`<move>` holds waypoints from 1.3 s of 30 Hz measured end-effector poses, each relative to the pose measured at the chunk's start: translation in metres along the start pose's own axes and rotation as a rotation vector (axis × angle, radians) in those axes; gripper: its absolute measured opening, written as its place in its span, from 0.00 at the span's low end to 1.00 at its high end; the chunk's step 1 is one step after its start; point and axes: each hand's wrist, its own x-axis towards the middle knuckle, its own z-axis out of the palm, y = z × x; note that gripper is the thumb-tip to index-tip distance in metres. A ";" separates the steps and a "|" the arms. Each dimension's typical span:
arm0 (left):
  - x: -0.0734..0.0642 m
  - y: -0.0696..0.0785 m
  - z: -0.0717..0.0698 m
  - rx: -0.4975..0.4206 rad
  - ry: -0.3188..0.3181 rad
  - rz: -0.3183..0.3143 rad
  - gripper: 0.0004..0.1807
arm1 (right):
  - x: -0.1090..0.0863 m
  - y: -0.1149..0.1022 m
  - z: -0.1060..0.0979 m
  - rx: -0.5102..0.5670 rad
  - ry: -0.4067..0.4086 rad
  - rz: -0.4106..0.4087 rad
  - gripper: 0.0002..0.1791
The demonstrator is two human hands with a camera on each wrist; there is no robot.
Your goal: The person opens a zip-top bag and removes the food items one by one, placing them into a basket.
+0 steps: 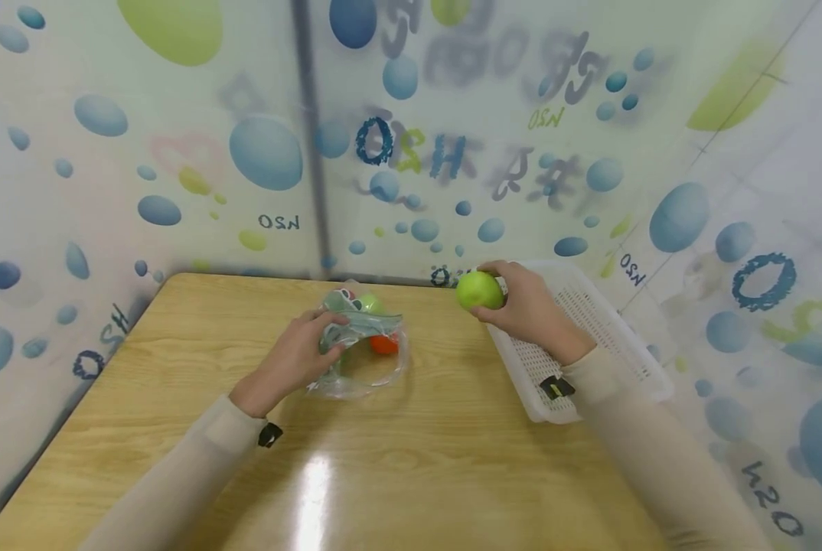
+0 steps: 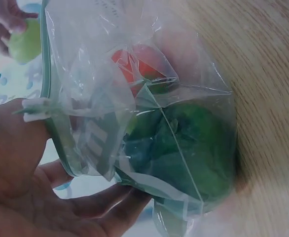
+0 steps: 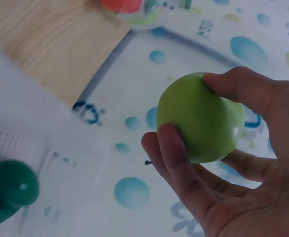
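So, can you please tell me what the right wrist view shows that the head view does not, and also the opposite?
Only the right wrist view: something dark green and shiny inside the basket.
Only the head view: the left hand on the plastic bag, and both sleeves.
Both: the right hand holding the green fruit, the basket, the table and the patterned wall.

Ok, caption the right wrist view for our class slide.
The right hand grips a round green apple near a white perforated plastic basket.
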 end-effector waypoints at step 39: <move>-0.003 -0.002 -0.001 0.022 -0.027 -0.016 0.23 | 0.021 0.135 -0.013 -0.171 -0.154 0.351 0.40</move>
